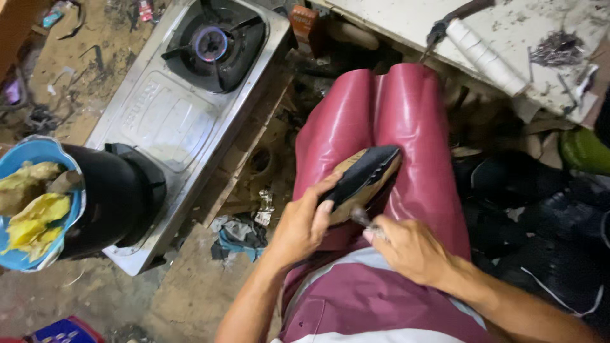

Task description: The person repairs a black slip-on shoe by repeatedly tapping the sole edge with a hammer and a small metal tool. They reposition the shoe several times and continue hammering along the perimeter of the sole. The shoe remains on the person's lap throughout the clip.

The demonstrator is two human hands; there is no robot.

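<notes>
**Black shoe upper worked on a maroon-aproned lap beside a lit stove**

A steel two-burner gas stove [171, 121] fills the upper left, sitting on a littered workshop floor; its far burner [211, 43] shows a blue flame, while a black pot [111, 200] stands on the near one. A pale workbench [508, 32] crosses the top right corner, carrying a white roll [486, 57] and a scatter of small nails [559, 47]. In the middle lies the person's maroon apron [381, 114], stretched glossy over both thighs. At the far left edge a blue bowl [35, 159] holds yellowish lumps of something sticky-looking.

The black shoe upper [368, 171], mounted over a tan last, rests on the lap between the thighs, toe pointing away from the person. The left hand [302, 225] is wrapped around its near left side, thumb laid along the dark material and fingers curled beneath, gripping firmly. The right hand [413, 248] is closed around a slim metal tool [363, 218], whose tip touches the near end of the upper; the tool's exact kind cannot be told.
</notes>
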